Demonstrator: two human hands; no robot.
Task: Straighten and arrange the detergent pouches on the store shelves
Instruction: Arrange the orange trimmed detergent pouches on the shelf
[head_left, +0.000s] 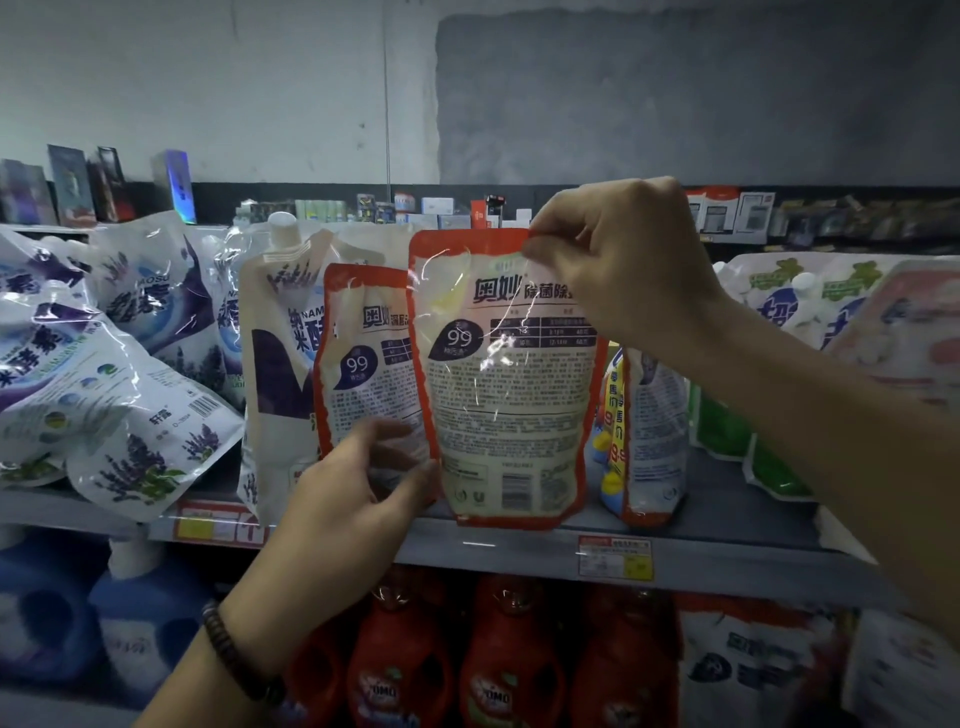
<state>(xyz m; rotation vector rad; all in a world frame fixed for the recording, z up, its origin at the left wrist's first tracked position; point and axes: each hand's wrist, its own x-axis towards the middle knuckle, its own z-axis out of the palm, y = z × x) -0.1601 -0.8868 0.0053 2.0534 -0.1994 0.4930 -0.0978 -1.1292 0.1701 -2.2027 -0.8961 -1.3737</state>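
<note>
From the head camera, 2 red-bordered detergent pouches stand on the shelf (727, 566) with their printed backs to the camera; both carry the brand 奥妙 and a dark bubble reading 99. The front red pouch (511, 395) is upright, long axis vertical and top seal uppermost, and its base sits at the shelf's front lip. The right hand (623, 260) pinches its top right corner between thumb and fingertips. The rear red pouch (363, 364) stands just beside it on the left, also vertical and partly overlapped by it. The left hand (353, 499), with a beaded bracelet (234, 654) on the wrist, has its fingers curved against the lower part of the rear red pouch; whether it actually grips cannot be told. 1 more red-edged pouch (644, 431) stands edge-on to the right. At least 4 white lavender-print pouches (130, 374) slump at the left, and 1 upright spouted pouch (275, 364) reads NAM. Below are 3 red bottles (509, 670), 2 of them marked OMO, and 2 blue bottles (140, 629).
</note>
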